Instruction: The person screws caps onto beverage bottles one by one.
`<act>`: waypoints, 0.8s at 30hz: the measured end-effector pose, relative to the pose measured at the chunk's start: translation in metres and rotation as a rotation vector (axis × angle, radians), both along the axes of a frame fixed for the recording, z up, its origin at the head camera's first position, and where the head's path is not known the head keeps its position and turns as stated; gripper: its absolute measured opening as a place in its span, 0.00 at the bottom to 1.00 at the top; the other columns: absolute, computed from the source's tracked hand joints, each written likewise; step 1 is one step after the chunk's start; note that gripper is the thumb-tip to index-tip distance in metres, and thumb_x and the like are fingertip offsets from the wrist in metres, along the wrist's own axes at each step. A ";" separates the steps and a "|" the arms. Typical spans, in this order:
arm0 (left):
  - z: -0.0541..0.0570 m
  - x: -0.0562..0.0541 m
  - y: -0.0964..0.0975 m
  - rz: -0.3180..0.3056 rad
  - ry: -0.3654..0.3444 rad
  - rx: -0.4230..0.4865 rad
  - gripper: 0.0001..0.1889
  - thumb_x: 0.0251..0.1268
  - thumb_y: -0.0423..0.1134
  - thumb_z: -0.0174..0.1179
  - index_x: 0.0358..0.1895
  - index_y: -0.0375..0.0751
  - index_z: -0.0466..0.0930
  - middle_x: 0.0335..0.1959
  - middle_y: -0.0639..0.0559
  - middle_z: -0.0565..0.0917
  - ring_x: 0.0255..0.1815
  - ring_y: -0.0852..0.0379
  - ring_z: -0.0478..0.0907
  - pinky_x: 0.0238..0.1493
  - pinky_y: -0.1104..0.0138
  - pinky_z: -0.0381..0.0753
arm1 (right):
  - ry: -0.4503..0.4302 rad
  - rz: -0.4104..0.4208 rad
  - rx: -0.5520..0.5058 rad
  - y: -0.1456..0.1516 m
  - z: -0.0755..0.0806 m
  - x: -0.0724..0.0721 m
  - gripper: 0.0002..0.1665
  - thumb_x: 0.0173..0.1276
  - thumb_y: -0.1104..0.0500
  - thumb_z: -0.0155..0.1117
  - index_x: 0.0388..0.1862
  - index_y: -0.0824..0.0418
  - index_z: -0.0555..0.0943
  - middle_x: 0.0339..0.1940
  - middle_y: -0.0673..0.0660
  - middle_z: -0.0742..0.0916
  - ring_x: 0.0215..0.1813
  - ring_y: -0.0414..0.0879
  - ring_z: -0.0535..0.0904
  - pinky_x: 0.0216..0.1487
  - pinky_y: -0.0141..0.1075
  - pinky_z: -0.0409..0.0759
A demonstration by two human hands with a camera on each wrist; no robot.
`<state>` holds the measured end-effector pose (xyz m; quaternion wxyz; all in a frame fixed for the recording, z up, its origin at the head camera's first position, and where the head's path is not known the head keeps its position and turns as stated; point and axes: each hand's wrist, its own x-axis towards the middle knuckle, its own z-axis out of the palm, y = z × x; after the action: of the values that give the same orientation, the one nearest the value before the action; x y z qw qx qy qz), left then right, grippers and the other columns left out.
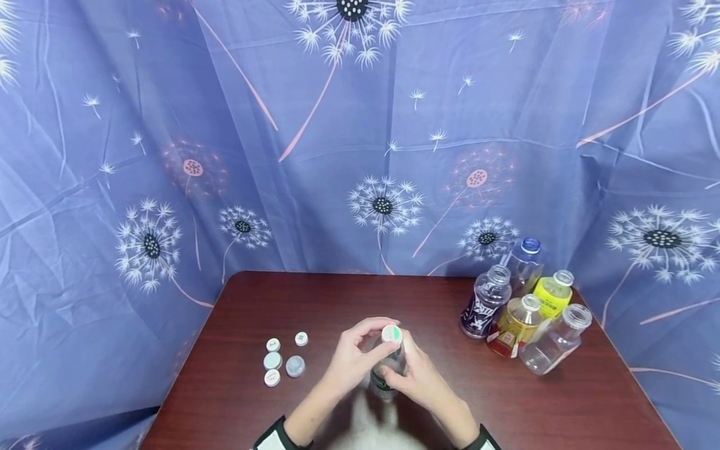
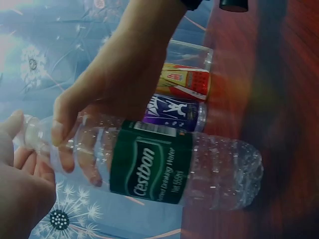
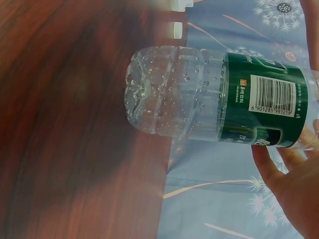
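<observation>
A clear plastic water bottle [image 2: 224, 172] with a green label [image 3: 264, 99] is held upright above the front middle of the table. Its white cap [image 1: 391, 334] with a green mark sits at the mouth. My left hand [image 1: 355, 353] pinches the cap between thumb and fingers. Lower down, my right hand [image 1: 419, 374] grips the bottle's upper body, its fingers showing through the clear plastic in the left wrist view. Small droplets cling to the inside of the bottle, and no liquid level shows.
Several loose caps [image 1: 272, 360] lie on the left of the brown table [image 1: 337, 300]. At the right stand several uncapped bottles close together, among them a purple-labelled bottle [image 1: 485, 306], a yellow-labelled bottle [image 1: 552, 297] and a clear bottle [image 1: 554, 344]. A patterned blue cloth [image 1: 315, 206] hangs behind.
</observation>
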<state>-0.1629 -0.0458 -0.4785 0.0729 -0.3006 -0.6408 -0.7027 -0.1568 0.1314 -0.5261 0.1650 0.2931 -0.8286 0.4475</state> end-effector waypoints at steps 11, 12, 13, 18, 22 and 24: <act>0.000 0.002 0.006 0.085 -0.058 0.014 0.18 0.60 0.26 0.73 0.54 0.36 0.85 0.46 0.39 0.88 0.46 0.61 0.83 0.54 0.66 0.84 | 0.004 0.010 -0.006 0.000 -0.002 -0.001 0.40 0.57 0.59 0.75 0.68 0.60 0.70 0.57 0.57 0.86 0.55 0.43 0.83 0.55 0.42 0.85; -0.001 0.002 0.006 0.081 -0.044 0.014 0.17 0.61 0.26 0.73 0.54 0.36 0.85 0.46 0.39 0.88 0.46 0.61 0.83 0.54 0.66 0.84 | 0.005 0.013 -0.007 0.000 -0.002 -0.001 0.40 0.57 0.59 0.75 0.68 0.60 0.70 0.56 0.57 0.85 0.55 0.43 0.83 0.55 0.42 0.85; -0.001 0.002 0.005 0.080 -0.029 0.011 0.17 0.62 0.26 0.72 0.54 0.36 0.85 0.47 0.39 0.88 0.46 0.61 0.83 0.54 0.67 0.84 | 0.003 0.016 -0.009 0.000 -0.002 -0.001 0.40 0.57 0.59 0.75 0.67 0.61 0.70 0.56 0.57 0.85 0.55 0.43 0.82 0.55 0.42 0.85; 0.000 0.002 0.004 0.071 0.015 -0.017 0.17 0.65 0.27 0.70 0.57 0.36 0.84 0.52 0.38 0.87 0.51 0.59 0.83 0.57 0.68 0.82 | 0.000 0.033 -0.020 0.001 0.000 -0.002 0.39 0.58 0.59 0.74 0.67 0.61 0.70 0.55 0.57 0.85 0.54 0.41 0.81 0.54 0.40 0.84; 0.002 0.004 0.005 0.075 -0.025 -0.022 0.19 0.65 0.27 0.70 0.58 0.36 0.84 0.53 0.35 0.86 0.51 0.55 0.83 0.58 0.69 0.82 | 0.001 0.031 -0.023 0.001 -0.001 -0.002 0.38 0.57 0.60 0.74 0.66 0.61 0.70 0.54 0.56 0.85 0.54 0.41 0.81 0.54 0.40 0.84; 0.002 0.006 0.006 0.100 -0.040 -0.030 0.20 0.63 0.27 0.71 0.58 0.36 0.83 0.51 0.36 0.86 0.49 0.55 0.83 0.57 0.69 0.82 | -0.001 0.025 -0.022 0.001 -0.001 -0.001 0.38 0.57 0.61 0.74 0.66 0.61 0.70 0.54 0.56 0.85 0.53 0.41 0.81 0.53 0.40 0.85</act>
<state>-0.1573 -0.0394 -0.4765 0.0908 -0.2552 -0.6666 -0.6944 -0.1582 0.1326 -0.5272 0.1622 0.3012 -0.8200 0.4589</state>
